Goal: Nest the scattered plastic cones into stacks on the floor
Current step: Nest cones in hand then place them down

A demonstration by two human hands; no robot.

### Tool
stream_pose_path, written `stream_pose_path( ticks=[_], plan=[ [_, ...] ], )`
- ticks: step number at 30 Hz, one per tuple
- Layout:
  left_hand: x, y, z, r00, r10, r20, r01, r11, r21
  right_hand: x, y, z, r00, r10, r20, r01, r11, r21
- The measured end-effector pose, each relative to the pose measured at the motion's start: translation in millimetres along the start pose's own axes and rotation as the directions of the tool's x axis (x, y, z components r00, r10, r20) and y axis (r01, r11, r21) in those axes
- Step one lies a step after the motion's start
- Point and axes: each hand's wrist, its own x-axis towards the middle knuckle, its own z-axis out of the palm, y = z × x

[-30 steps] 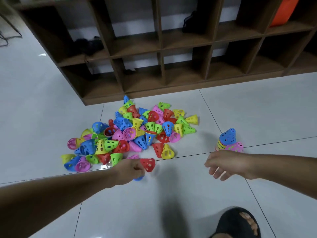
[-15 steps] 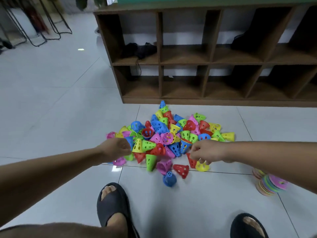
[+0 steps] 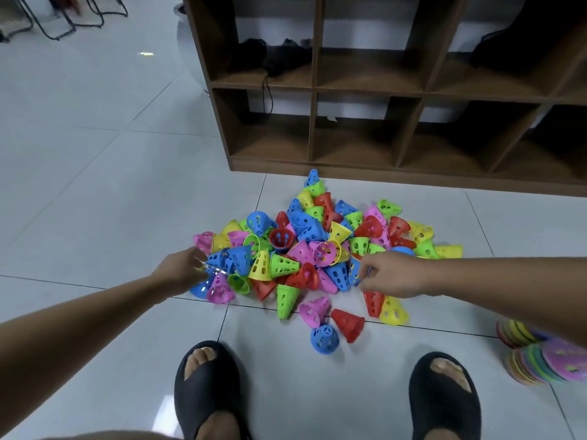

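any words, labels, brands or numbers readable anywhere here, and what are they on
None can be read.
Scattered cones: plain coloured plastic with holes, no print visible.
Nested stack at right: no print visible.
Wooden shelf unit: no label; a small white scrap at a lower compartment's top edge is too small to read.
Black slippers: no brand visible.

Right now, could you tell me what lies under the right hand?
A red cone and a yellow cone stick out beneath the right hand; anything it covers is hidden.
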Motion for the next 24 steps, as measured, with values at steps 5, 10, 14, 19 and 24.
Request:
stream_pose_path(
  ticks=[5,10,14,19,24],
  plan=[
    [16,-24,33,0.999,-0.046,-0.001,0.046,0.996,0.072,30,38,15,0.999,0.041,-0.033,-0.040,0.999,0.031],
    [37,-41,54,0.989,-0.099,-0.112,0.102,0.995,0.014,73,69,47,0.986,0.082,-0.145,-0.087,0.996,-0.029],
    [56,-58,62,0.970,-0.171,-0.174,0.173,0.985,-0.001,94,107,73,0.955,0.104,-0.278,-0.141,0.983,-0.118],
    [73,-80,69,0.955,-0.241,-0.173,0.230,0.970,-0.081,106,150,100,0.883,0.255,-0.394,-0.294,0.955,-0.041],
    [75,-76,79,0.948,-0.269,-0.171,0.247,0.959,-0.139,105,166,116,0.853,0.243,-0.462,-0.247,0.968,0.054]
  ],
)
